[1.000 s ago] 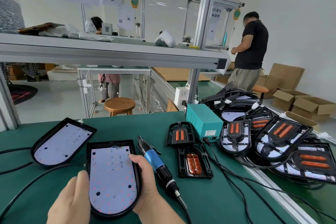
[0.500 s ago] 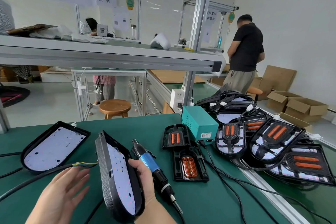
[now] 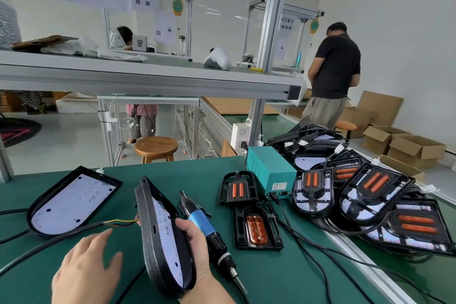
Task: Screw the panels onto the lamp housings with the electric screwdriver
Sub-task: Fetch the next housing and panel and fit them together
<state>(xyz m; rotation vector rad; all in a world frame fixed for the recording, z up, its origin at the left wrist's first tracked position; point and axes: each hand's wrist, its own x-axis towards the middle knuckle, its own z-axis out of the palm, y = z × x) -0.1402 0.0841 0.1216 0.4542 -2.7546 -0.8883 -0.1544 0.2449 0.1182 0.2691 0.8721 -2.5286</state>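
The right hand (image 3: 195, 242) grips a lamp housing (image 3: 149, 242). Its thumb is curled over the near rim onto the white panel (image 3: 167, 234), and the housing stands tilted up on its edge, with the textured black back turned toward the left hand (image 3: 86, 271). The left hand holds nothing. Its fingers (image 3: 98, 239) are spread and nearly straight over the table (image 3: 271, 279), just left of the housing's back. A black cable (image 3: 49, 242) runs under and beyond those fingertips, and coloured wires (image 3: 121, 221) lead from it into the housing's far edge. The screwdriver (image 3: 201, 223) lies just right of the right fingers, tip pointing toward the near table edge. The hand hides its middle, so I cannot tell whether it is tucked in that grip or lying loose. A second housing (image 3: 71, 202) lies flat beyond the left fingers, panel up. Right of the right fingers there is a strip of bare green surface, then two black brackets (image 3: 256, 227) with orange inserts. A teal box (image 3: 269, 170) sits behind them. Farther right, a heap of housings (image 3: 370, 195) overhangs the metal rail (image 3: 357, 256) along the table's right edge.
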